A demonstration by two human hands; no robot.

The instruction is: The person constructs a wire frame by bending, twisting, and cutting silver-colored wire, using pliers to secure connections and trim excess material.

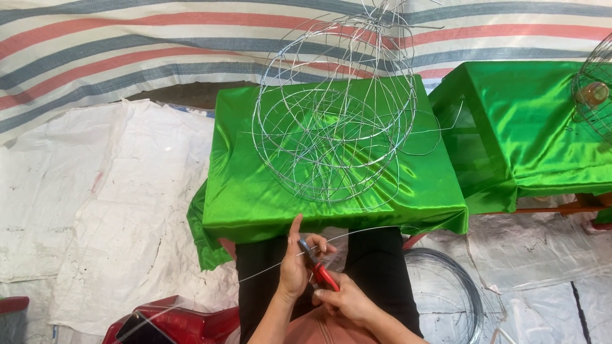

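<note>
Down at the lap, both hands meet over a thin wire (357, 233) that runs slantwise from lower left up to the right, just below the near edge of the worktop (255, 191). The left hand (294, 264) is closed around the wire, its forefinger sticking straight up. The right hand (347, 299) grips the red handles of the pliers (317, 264), whose grey nose sits on the wire right beside the left fingers. So wire, pliers and both hands all touch in one small knot above the person's dark trousers.

Beyond them the worktop is draped in shiny green cloth. On it stands a round wire frame (335, 108), a cage of hoops and crossing strands, with loose ends poking out at the top and to the right. A second green-covered table (523, 121) stands just to the right, and a fan (596, 92) with a wire guard shows at its far edge.

White sacking (95, 210) covers the floor, and a striped tarp (127, 44) in red, grey and white hangs behind. A coil of wire (446, 286) lies on the floor by the right knee. A red stool (185, 322) sits at lower left.
</note>
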